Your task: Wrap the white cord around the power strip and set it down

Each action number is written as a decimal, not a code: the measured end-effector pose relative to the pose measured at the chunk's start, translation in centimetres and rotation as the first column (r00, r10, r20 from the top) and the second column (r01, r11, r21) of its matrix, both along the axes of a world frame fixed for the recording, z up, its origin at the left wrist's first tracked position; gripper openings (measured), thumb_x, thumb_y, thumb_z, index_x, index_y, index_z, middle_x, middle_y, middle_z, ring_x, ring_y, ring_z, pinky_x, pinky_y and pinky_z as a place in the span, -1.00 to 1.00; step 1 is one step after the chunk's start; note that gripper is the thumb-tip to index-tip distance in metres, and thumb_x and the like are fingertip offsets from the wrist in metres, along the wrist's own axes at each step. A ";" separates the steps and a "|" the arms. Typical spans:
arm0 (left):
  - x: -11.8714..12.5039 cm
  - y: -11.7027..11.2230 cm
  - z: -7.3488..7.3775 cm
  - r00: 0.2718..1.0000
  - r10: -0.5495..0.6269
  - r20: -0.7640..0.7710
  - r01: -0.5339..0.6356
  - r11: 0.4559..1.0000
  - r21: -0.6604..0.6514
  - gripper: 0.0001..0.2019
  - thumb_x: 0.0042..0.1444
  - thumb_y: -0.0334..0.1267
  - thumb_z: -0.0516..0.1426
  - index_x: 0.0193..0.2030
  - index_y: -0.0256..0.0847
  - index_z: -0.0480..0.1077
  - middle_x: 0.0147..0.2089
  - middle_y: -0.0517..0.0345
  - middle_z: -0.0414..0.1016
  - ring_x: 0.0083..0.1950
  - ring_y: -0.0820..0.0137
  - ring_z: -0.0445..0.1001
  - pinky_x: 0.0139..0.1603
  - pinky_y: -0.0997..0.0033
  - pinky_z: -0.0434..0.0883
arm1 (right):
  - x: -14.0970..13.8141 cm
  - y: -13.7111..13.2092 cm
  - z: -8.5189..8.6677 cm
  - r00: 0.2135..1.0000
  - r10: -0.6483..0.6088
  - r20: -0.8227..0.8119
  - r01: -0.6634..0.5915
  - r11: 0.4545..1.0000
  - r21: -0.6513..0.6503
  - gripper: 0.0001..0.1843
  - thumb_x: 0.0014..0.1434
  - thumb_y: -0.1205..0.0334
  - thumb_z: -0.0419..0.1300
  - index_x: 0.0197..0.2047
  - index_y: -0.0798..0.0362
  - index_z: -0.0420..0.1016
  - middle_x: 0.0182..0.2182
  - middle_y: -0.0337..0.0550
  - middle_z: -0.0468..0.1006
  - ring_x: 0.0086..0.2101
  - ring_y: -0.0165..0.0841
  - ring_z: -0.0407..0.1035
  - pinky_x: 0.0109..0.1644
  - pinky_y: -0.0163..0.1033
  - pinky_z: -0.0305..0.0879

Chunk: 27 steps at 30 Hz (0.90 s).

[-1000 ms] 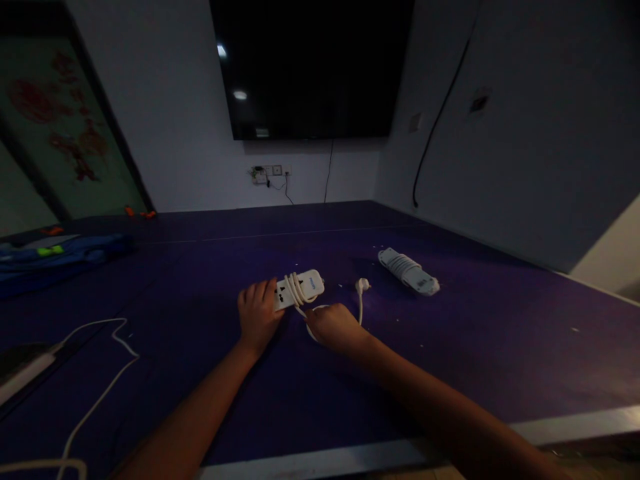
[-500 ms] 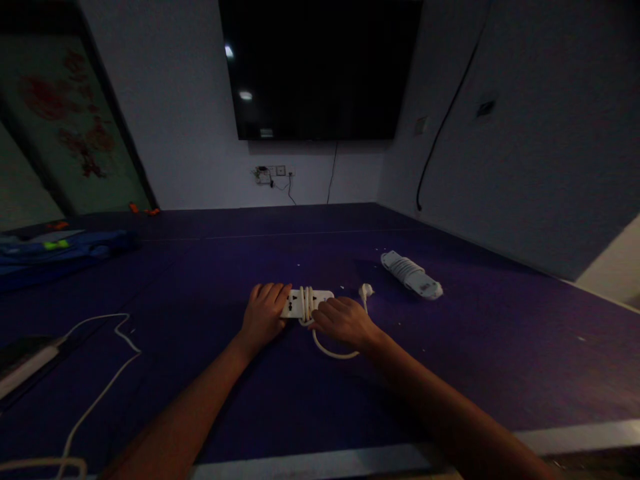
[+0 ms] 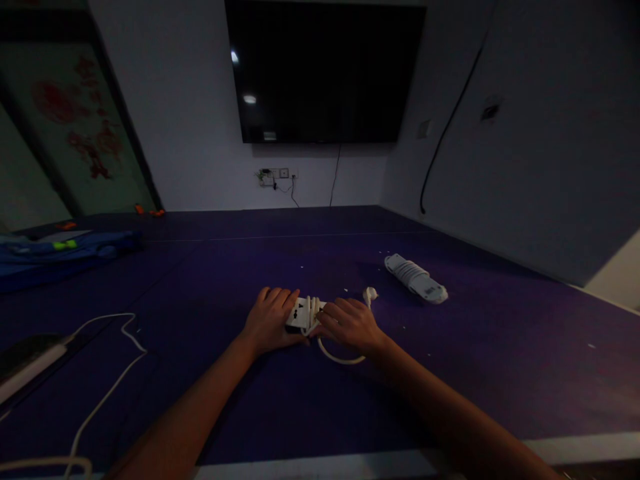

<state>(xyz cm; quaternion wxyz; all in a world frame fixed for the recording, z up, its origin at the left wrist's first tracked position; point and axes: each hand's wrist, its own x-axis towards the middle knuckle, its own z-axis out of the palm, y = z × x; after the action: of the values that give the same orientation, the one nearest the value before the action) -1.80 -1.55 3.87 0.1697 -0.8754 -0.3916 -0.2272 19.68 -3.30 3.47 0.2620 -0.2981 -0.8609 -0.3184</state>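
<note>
A white power strip (image 3: 299,315) lies low over the purple surface in front of me, with its white cord (image 3: 311,313) wound around its middle. My left hand (image 3: 271,317) grips the strip's left end, thumb along the near side. At the other end, my right hand (image 3: 351,325) is closed over the strip and the cord windings; what its fingertips pinch is partly hidden. A loose loop of cord curves out below the right hand and leads to a white plug (image 3: 370,295) just beyond it.
To the right lies a second power strip (image 3: 416,279) wrapped in its cord. A white bar-shaped device (image 3: 33,369) with a thin cable (image 3: 107,393) is at left, and folded blue cloth (image 3: 100,247) sits farther back. A television (image 3: 327,73) hangs on the wall.
My left thumb has come around to the near side of the power strip, which now tilts slightly. The right hand keeps its place over the cord windings. The whole view has shifted a little.
</note>
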 end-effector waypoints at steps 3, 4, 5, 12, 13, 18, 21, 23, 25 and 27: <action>-0.1 0.0 0.2 1.000 0.000 0.015 0.001 1.000 -0.014 -0.13 -0.20 0.33 0.10 0.13 -0.32 0.26 -0.06 -0.16 0.41 -0.04 0.11 0.32 0.00 0.13 0.15 | 0.1 -0.3 -0.1 0.995 -0.034 -0.089 0.036 0.999 0.028 -0.67 0.23 -0.02 0.01 -0.22 -0.02 0.49 -0.38 -0.16 0.52 -0.39 -0.38 0.27 -0.35 -0.25 -0.01; -0.1 -0.1 0.2 1.000 -0.004 0.017 0.004 1.000 -0.021 -0.14 -0.20 0.33 0.09 0.12 -0.32 0.26 -0.06 -0.16 0.41 -0.05 0.12 0.32 -0.02 0.14 0.16 | 0.2 -0.5 -0.1 0.991 -0.057 -0.123 0.060 0.998 0.019 -0.66 0.22 -0.04 0.02 -0.18 -0.02 0.50 -0.36 -0.14 0.53 -0.38 -0.37 0.28 -0.33 -0.25 0.01; -0.1 -0.1 0.3 1.000 -0.009 0.017 0.009 1.000 -0.026 -0.15 -0.19 0.33 0.08 0.10 -0.32 0.27 -0.07 -0.16 0.41 -0.05 0.13 0.33 -0.03 0.15 0.17 | 0.1 -0.6 0.0 0.984 -0.081 -0.158 0.082 0.997 0.000 -0.64 0.21 -0.06 0.03 -0.14 -0.03 0.50 -0.33 -0.13 0.53 -0.36 -0.36 0.29 -0.32 -0.26 0.03; -0.6 0.1 0.0 0.999 -0.046 0.013 0.046 0.999 -0.006 -0.24 -0.18 0.31 0.09 0.02 -0.27 0.30 -0.07 -0.12 0.43 -0.07 0.13 0.35 -0.04 0.12 0.20 | 0.3 -0.2 0.3 0.936 -0.168 -0.309 0.128 0.981 -0.147 -0.49 0.12 -0.14 0.10 0.05 -0.05 0.42 -0.26 -0.10 0.52 -0.32 -0.36 0.37 -0.30 -0.33 0.17; -0.6 0.1 -0.1 0.999 -0.052 0.013 0.052 0.999 0.000 -0.23 -0.20 0.32 0.09 0.02 -0.26 0.30 -0.07 -0.11 0.44 -0.07 0.12 0.35 -0.04 0.11 0.21 | 0.4 0.1 0.3 0.925 -0.176 -0.337 0.128 0.979 -0.161 -0.49 0.12 -0.13 0.10 0.06 -0.06 0.41 -0.26 -0.11 0.52 -0.34 -0.38 0.38 -0.32 -0.35 0.18; -0.5 0.1 -0.2 0.999 -0.053 -0.002 0.053 0.999 -0.005 -0.20 -0.20 0.36 0.05 0.02 -0.28 0.32 -0.09 -0.12 0.45 -0.08 0.11 0.37 -0.04 0.09 0.24 | 1.7 1.8 0.2 0.885 -0.142 -0.442 0.019 0.962 -0.271 -0.53 0.12 0.00 0.16 0.09 -0.06 0.37 -0.25 -0.12 0.54 -0.33 -0.36 0.43 -0.32 -0.36 0.27; -0.3 0.0 -0.1 0.998 -0.059 -0.008 0.059 0.998 -0.009 -0.18 -0.17 0.37 0.02 0.02 -0.34 0.33 -0.10 -0.16 0.44 -0.07 0.11 0.38 -0.03 0.11 0.25 | 2.3 2.5 0.3 0.876 -0.094 -0.473 -0.093 0.929 -0.357 -0.54 0.15 0.08 0.13 0.12 -0.05 0.32 -0.19 -0.11 0.54 -0.25 -0.32 0.44 -0.21 -0.30 0.32; -0.3 0.0 -0.1 0.998 -0.058 -0.009 0.058 0.998 -0.003 -0.17 -0.16 0.38 -0.01 0.02 -0.35 0.33 -0.11 -0.16 0.45 -0.08 0.11 0.38 -0.06 0.12 0.26 | 2.5 2.9 0.4 0.870 -0.072 -0.487 -0.150 0.903 -0.402 -0.55 0.18 0.12 0.09 0.15 -0.03 0.27 -0.14 -0.09 0.52 -0.20 -0.32 0.43 -0.16 -0.27 0.32; -0.3 0.0 0.0 0.999 -0.050 -0.020 0.050 0.999 0.008 -0.15 -0.14 0.39 -0.03 0.02 -0.37 0.33 -0.12 -0.17 0.45 -0.10 0.12 0.38 -0.08 0.12 0.27 | 2.6 3.1 0.5 0.865 -0.063 -0.497 -0.191 0.876 -0.444 -0.56 0.20 0.16 0.06 0.15 -0.02 0.26 -0.13 -0.09 0.51 -0.17 -0.32 0.41 -0.14 -0.26 0.30; -0.4 0.0 0.0 0.998 -0.047 -0.037 0.048 0.999 0.014 -0.15 -0.14 0.39 -0.04 0.02 -0.37 0.33 -0.13 -0.17 0.45 -0.11 0.12 0.38 -0.08 0.11 0.26 | 2.6 3.3 0.6 0.852 -0.075 -0.517 -0.223 0.843 -0.490 -0.59 0.18 0.16 0.08 0.10 -0.02 0.31 -0.17 -0.11 0.51 -0.19 -0.32 0.41 -0.15 -0.26 0.29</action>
<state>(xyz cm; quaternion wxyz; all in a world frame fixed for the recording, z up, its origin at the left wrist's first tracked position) -2.20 -1.50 3.86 0.1780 -0.8872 -0.3658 -0.2177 22.23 0.02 4.10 0.4027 -0.3985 -0.8232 0.0359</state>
